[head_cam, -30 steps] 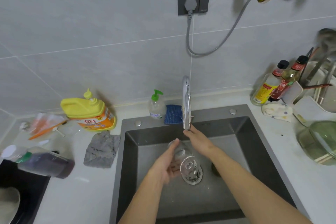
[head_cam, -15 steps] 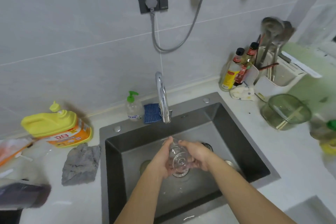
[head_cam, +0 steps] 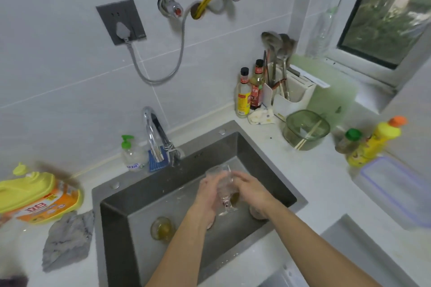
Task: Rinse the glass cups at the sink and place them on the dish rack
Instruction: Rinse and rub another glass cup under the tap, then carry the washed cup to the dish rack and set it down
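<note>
Head view: two bare forearms reach over the dark grey steel sink [head_cam: 116,228]. The left hand [head_cam: 207,193] and right hand [head_cam: 253,190] both curl their fingers round a clear ribbed glass cup [head_cam: 223,183], gripping it from either side above the basin with its mouth turned toward the tap. On the sink floor at eight o'clock from it stands a small glass cup with yellowish residue [head_cam: 162,228]. Another glass cup [head_cam: 257,214] at four o'clock is half hidden by the right wrist. Farther back at eleven o'clock rises the curved chrome faucet [head_cam: 152,135], with a green-pump soap bottle [head_cam: 131,156] just beside it. At two o'clock on the white counter [head_cam: 314,182] sits a green glass container [head_cam: 305,129] holding chopsticks.
</note>
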`<state>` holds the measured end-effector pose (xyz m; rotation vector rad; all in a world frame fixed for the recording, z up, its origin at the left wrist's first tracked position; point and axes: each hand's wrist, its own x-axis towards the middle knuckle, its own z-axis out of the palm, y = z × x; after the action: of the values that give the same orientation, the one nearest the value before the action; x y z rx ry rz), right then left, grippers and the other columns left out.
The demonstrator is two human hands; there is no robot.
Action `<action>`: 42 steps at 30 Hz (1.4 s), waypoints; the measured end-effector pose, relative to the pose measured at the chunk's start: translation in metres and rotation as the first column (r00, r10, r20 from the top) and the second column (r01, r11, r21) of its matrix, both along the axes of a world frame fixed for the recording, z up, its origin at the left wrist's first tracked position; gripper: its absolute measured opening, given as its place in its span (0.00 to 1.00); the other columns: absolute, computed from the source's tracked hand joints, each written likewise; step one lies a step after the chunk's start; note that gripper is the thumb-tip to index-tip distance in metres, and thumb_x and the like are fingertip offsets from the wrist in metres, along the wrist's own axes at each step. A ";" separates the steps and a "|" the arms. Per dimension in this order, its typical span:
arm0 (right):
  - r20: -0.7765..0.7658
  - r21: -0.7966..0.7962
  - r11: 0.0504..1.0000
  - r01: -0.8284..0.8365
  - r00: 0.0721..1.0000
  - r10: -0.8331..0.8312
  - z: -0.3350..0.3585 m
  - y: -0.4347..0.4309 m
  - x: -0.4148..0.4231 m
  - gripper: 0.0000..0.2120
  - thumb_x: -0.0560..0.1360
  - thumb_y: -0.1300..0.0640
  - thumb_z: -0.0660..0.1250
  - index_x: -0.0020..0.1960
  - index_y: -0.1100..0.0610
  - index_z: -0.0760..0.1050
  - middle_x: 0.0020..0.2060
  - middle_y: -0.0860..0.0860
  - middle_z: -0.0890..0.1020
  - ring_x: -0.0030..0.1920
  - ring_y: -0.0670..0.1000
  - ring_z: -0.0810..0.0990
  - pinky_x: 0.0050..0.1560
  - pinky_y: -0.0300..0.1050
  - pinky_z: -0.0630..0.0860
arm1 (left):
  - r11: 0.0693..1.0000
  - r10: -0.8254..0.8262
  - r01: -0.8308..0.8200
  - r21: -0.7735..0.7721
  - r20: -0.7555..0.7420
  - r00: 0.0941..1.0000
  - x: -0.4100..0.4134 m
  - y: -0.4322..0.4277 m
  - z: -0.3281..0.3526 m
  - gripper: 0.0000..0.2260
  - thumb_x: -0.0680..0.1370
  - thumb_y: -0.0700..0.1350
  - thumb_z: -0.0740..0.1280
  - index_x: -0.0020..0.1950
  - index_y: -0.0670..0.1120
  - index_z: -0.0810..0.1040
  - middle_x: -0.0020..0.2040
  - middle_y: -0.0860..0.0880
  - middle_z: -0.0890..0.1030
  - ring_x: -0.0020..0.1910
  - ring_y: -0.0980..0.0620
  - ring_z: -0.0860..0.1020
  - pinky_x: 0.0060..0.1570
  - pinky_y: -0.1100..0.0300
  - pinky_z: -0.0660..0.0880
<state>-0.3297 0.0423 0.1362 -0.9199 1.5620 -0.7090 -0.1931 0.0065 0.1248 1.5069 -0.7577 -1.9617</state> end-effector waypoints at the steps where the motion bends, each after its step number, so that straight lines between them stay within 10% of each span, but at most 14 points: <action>1: 0.034 -0.038 0.999 0.027 0.999 -0.026 0.005 0.010 -0.013 0.18 0.84 0.51 0.62 0.74 0.43 0.70 0.67 0.43 0.76 0.66 0.47 0.75 0.68 0.48 0.74 | 0.998 0.002 -0.001 -0.061 0.020 1.000 -0.010 0.005 0.005 0.26 0.73 0.49 0.79 0.67 0.46 0.75 0.60 0.43 0.84 0.55 0.42 0.85 0.53 0.47 0.81; 7: 0.157 -0.238 0.961 0.139 0.982 -0.103 0.017 0.065 -0.086 0.26 0.73 0.50 0.75 0.68 0.36 0.73 0.62 0.41 0.83 0.63 0.49 0.82 0.67 0.54 0.78 | 0.954 -0.080 0.089 -0.287 0.041 0.996 -0.086 0.041 0.034 0.32 0.69 0.34 0.82 0.68 0.46 0.73 0.66 0.48 0.78 0.60 0.51 0.80 0.57 0.55 0.78; 12: 0.109 -0.387 0.878 0.283 0.959 -0.261 0.031 0.113 -0.146 0.28 0.72 0.57 0.79 0.65 0.36 0.74 0.61 0.46 0.82 0.55 0.51 0.85 0.53 0.48 0.85 | 0.897 -0.191 0.203 -0.394 0.068 0.979 -0.157 0.074 0.049 0.33 0.64 0.37 0.85 0.64 0.53 0.76 0.64 0.49 0.81 0.63 0.47 0.81 0.68 0.44 0.77; 16: 0.090 -0.421 0.812 0.404 0.910 -0.406 0.032 0.150 -0.189 0.36 0.64 0.45 0.80 0.71 0.37 0.74 0.64 0.44 0.80 0.56 0.51 0.84 0.57 0.48 0.83 | 0.842 -0.318 0.304 -0.446 0.045 0.947 -0.206 0.100 0.059 0.33 0.71 0.34 0.80 0.71 0.53 0.74 0.65 0.51 0.80 0.60 0.50 0.83 0.60 0.52 0.81; 21: 0.113 -0.438 0.702 0.561 0.809 -0.576 0.032 0.190 -0.219 0.33 0.70 0.53 0.81 0.71 0.36 0.74 0.65 0.43 0.79 0.59 0.49 0.83 0.59 0.48 0.83 | 0.734 -0.504 0.476 -0.485 0.083 0.860 -0.249 0.121 0.066 0.35 0.66 0.41 0.83 0.69 0.58 0.75 0.63 0.57 0.80 0.57 0.58 0.84 0.63 0.52 0.80; 28: 0.105 -0.423 0.503 0.754 0.592 -0.799 0.038 0.245 -0.231 0.31 0.70 0.55 0.79 0.71 0.44 0.74 0.63 0.41 0.82 0.61 0.43 0.82 0.61 0.45 0.80 | 0.526 -0.759 0.679 -0.513 0.079 0.647 -0.296 0.150 0.068 0.28 0.70 0.38 0.82 0.62 0.60 0.76 0.54 0.65 0.83 0.52 0.68 0.83 0.48 0.70 0.77; 42: 0.104 -0.388 -0.019 0.922 0.024 -0.994 0.054 0.468 -0.237 0.26 0.73 0.53 0.79 0.68 0.46 0.76 0.62 0.41 0.84 0.63 0.43 0.82 0.65 0.44 0.78 | 0.059 -0.994 0.879 -0.474 0.054 0.096 -0.391 0.343 0.081 0.29 0.65 0.44 0.77 0.66 0.49 0.81 0.59 0.53 0.87 0.54 0.51 0.87 0.65 0.46 0.79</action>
<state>-0.5667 0.5100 0.1899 0.1740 2.2418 -2.0642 -0.5842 0.3495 0.2055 0.1872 -2.3146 -2.4903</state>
